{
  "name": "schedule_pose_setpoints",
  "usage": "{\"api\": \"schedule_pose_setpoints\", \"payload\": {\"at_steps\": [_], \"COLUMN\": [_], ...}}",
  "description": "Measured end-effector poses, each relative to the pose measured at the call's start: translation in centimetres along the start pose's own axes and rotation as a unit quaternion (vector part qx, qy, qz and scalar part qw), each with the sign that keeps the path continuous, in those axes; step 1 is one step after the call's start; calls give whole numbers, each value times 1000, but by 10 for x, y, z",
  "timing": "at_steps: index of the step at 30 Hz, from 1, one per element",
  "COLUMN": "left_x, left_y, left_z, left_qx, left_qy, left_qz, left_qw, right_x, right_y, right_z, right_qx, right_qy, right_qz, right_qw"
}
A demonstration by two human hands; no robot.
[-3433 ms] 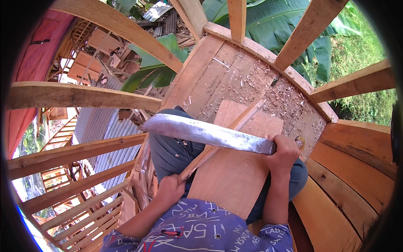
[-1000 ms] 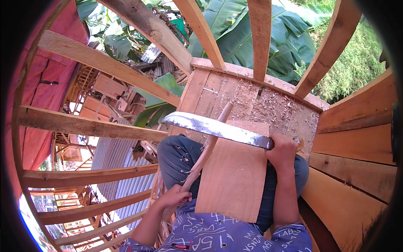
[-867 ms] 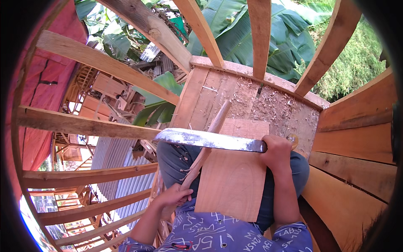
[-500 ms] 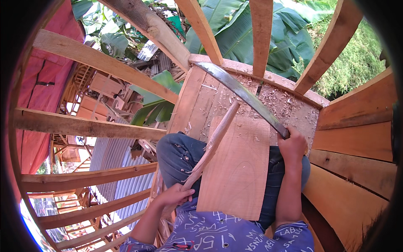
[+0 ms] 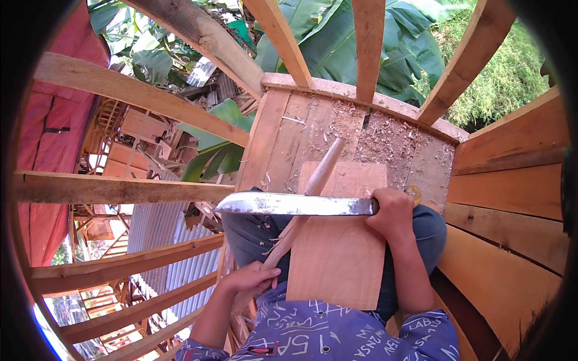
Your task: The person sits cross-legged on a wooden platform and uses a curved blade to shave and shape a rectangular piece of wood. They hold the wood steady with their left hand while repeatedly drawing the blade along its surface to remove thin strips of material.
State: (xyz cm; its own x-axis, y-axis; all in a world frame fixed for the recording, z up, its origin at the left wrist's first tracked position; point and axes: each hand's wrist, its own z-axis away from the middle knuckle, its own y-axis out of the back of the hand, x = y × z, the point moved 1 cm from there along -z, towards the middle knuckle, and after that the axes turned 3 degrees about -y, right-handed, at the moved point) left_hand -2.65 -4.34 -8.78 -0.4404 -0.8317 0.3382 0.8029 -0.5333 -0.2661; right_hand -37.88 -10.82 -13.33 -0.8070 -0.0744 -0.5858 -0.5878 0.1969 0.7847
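My right hand [image 5: 391, 210] is closed round the handle of a machete [image 5: 289, 203] with a long, slightly curved blade. The blade lies level across a roughly whittled wooden stick [image 5: 325, 168], hiding a short part of it; whether it touches the stick I cannot tell. Low on the left, my left hand [image 5: 253, 278] grips the near end of the stick, which slants up and away to the right. A flat wooden board [image 5: 337, 259] rests on my lap, partly under the stick and blade.
Wood shavings [image 5: 388, 138] litter the plank floor [image 5: 280, 141] ahead. Timber slats [image 5: 132, 186] stand round the left and far sides, with planks [image 5: 506, 198] on the right. Banana leaves [image 5: 337, 54], a red sheet [image 5: 54, 132] and corrugated metal [image 5: 159, 228] show outside.
The machete has swung down and toward me, from pointing far-left beyond the stick to lying crosswise over its middle. My left hand and the stick stay nearly in place.
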Motion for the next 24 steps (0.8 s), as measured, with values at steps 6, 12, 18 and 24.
{"api": "schedule_pose_setpoints", "payload": {"at_steps": [6,12,18,24], "left_x": [-10,-13,-11,-7], "left_y": [6,6,8,11], "left_z": [-5,-6,-5,-5], "left_qx": [-24,-27,-28,-22], "left_qy": [-13,-12,-7,17], "left_qz": [3,15,14,-8], "left_qw": [1000,999,999,1000], "right_x": [4,1,-7,-11], "right_y": [-1,-5,-6,-12], "right_z": [0,0,-2,-5], "right_qx": [16,30,25,32], "right_qy": [46,62,59,17], "right_qz": [6,-10,-21,-61], "right_qw": [999,998,998,997]}}
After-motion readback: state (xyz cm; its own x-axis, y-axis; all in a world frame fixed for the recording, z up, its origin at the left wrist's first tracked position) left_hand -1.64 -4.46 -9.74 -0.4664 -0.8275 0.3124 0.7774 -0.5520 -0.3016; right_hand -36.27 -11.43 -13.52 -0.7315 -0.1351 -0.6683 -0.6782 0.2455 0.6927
